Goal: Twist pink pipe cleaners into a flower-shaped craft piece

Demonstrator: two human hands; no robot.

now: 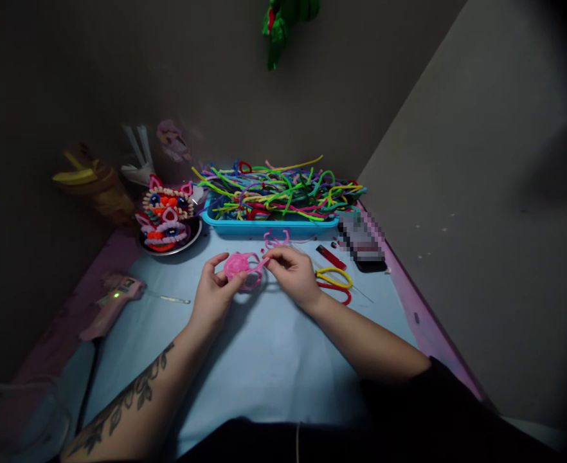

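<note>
Between my hands, above the blue table cover, is a pink pipe-cleaner piece (236,264) with a dense round part and looped strands on its right side. My left hand (215,286) grips the round part between thumb and fingers. With thumb and forefinger, my right hand (293,273) pinches the end of a pink pipe-cleaner strand (259,264) running out of the piece. Just behind the hands lie more bent pink pipe cleaners (278,239). Scissors with yellow and red handles (334,278) rest beside my right wrist, partly covered by it.
A blue tray (269,227) heaped with colourful pipe cleaners stands at the back. Left of it, a bowl (170,249) holds fuzzy animal-face figures. A glue gun (114,302) with a lit green light lies left. A red lighter-like object (330,257) and a phone (363,244) are right.
</note>
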